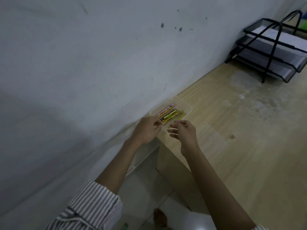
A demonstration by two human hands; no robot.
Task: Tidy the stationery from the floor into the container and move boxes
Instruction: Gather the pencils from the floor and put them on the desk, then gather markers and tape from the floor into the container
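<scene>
A clear plastic container (188, 107) sits on the wooden desk's left corner, close to the wall. Several pencils (171, 114), yellow, green and pink, lie inside it. My left hand (147, 130) hovers at the container's near-left end, its fingertips pinched at the pencil ends. Just to the right, my right hand (183, 131) hangs over the container's near edge with fingers loosely spread and nothing in it.
A black mesh paper tray (272, 52) with white sheets stands at the desk's far right. The grey wall (83, 63) runs along the desk's left side. Tiled floor (146, 188) and a bare foot (160, 218) show below the wooden desk (240, 146).
</scene>
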